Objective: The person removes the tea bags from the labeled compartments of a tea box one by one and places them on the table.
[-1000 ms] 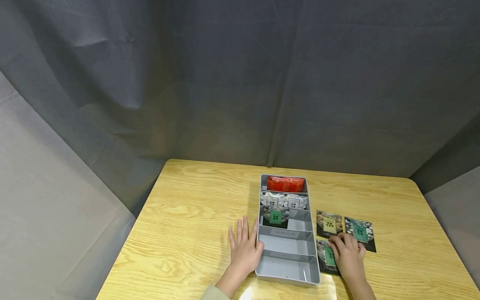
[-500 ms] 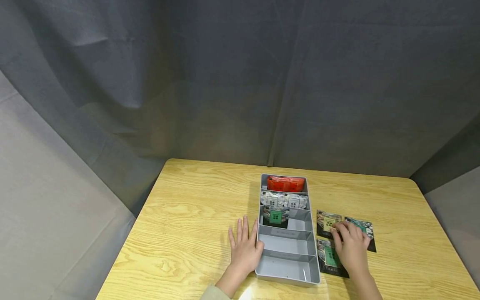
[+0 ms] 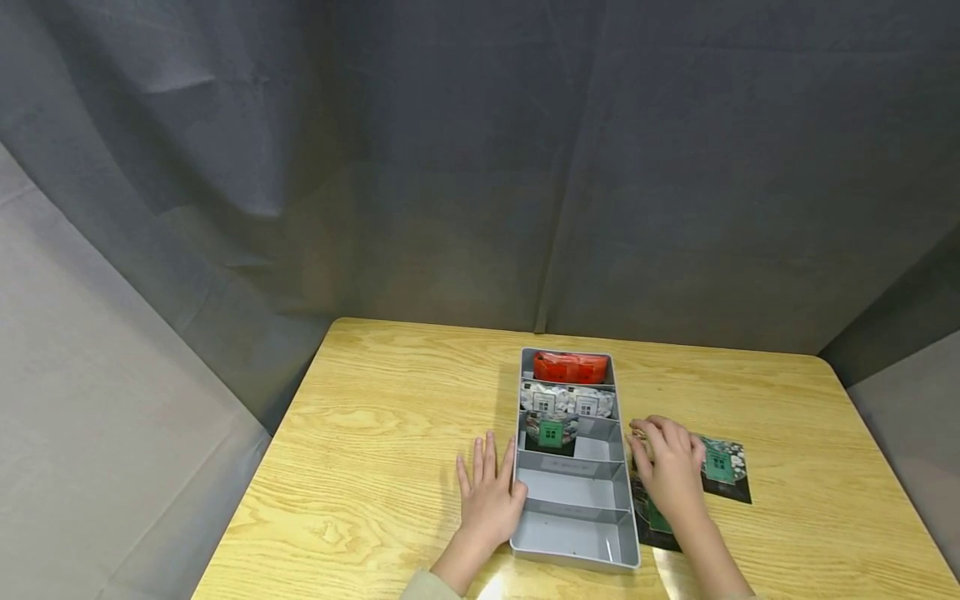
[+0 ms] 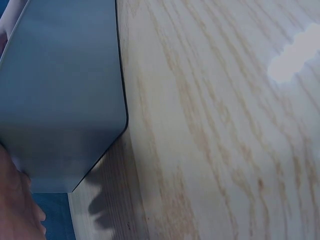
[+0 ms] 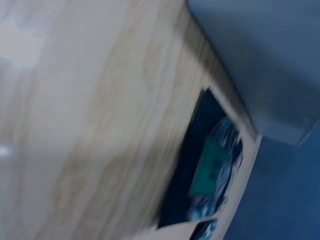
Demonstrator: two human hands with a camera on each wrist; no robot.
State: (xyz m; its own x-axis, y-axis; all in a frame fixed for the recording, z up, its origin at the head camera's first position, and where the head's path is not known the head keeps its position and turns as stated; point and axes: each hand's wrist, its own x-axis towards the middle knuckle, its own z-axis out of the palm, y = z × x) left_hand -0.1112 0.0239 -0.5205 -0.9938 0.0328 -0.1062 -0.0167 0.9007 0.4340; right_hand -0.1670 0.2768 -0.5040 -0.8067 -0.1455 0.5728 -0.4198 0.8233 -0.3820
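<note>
My left hand lies with spread fingers along the left side of a grey divided box, its thumb at the rim. My right hand bends its fingers over a black sachet with a yellow label, now almost wholly hidden beneath it; thumb and forefinger are at its left edge, and I cannot tell whether they pinch it. Below that hand lies a green-label sachet, partly covered by the wrist. To its right is a teal-label sachet. In the right wrist view, a dark sachet lies beside the box.
Red sachets fill the box's rear compartment, with white sachets in the second. One green-label sachet stands on the left of the third. A wooden table carries everything; a dark grey curtain hangs behind it.
My right hand has moved away from me and to the left, from the green-label sachet onto the yellow-label one, covering it. My left hand and the box have stayed put.
</note>
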